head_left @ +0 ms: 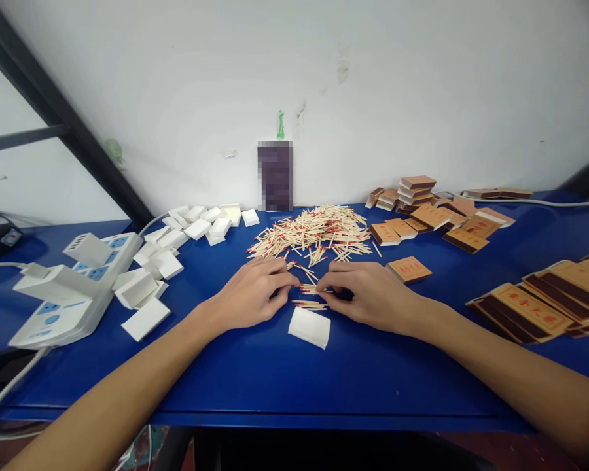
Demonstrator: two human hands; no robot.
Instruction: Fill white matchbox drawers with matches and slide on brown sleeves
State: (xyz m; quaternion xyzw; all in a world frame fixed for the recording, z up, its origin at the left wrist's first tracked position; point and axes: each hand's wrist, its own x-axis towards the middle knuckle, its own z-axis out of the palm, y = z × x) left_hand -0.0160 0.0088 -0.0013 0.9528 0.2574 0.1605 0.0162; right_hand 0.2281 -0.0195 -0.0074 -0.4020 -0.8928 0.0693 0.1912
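My left hand (258,291) and my right hand (373,296) face each other at the middle of the desk. Between their fingertips lies a small row of matches (309,288), red heads to the left. My right thumb and fingers pinch its plain ends, while my left fingers close in at the heads; their exact contact is partly hidden. Just nearer lies another short row of matches (311,305). Below it a white matchbox tray (309,327) rests on the desk. Beyond my hands spreads a large heap of loose matches (319,232).
White matchbox trays (167,239) lie scattered at left beside a white power strip (83,294) with plugs. Brown matchbox sleeves (432,216) are piled at back right, with flattened sleeves (535,307) at far right. A pixelated dark object (276,176) leans against the wall.
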